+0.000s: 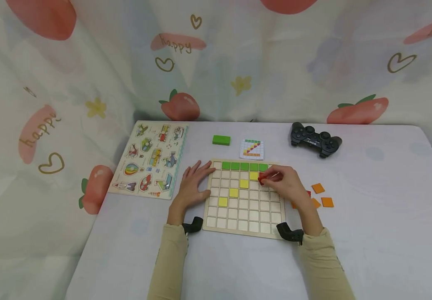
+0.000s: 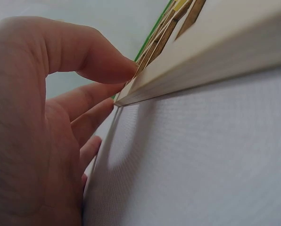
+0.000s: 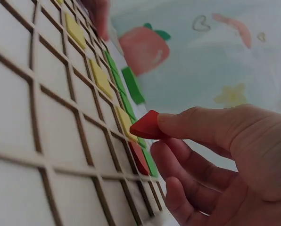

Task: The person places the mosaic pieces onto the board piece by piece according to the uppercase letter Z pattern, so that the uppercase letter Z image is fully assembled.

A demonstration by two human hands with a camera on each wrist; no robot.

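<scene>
From my end I see the right hand (image 1: 284,183) pinching a red tile (image 3: 146,125) between thumb and forefinger, the other fingers loosely bent beneath. The tile hangs tilted over the far right part of the wooden board (image 1: 232,214), clear of the slats, close to another red tile (image 3: 139,158) that sits in a cell beside the green tiles (image 1: 244,166) of the far row. The left hand (image 1: 192,184) has its fingers spread, with the thumb at the board's left edge; how hard it presses, I cannot tell. I judge that light bracing enough, provided it pushes no further right, because the grid must not slide. To seat this tile well, I would turn it level first, square its sides to the slats, and lower one edge into the cell before letting the rest drop. I would keep the pinch high on the sides so the fingertips don't catch the slats or nudge the yellow tiles (image 1: 233,193) running diagonally. The wrist should stay high too, since orange tiles (image 1: 327,202) lie right of the board, some partly hidden by the forearm.
</scene>
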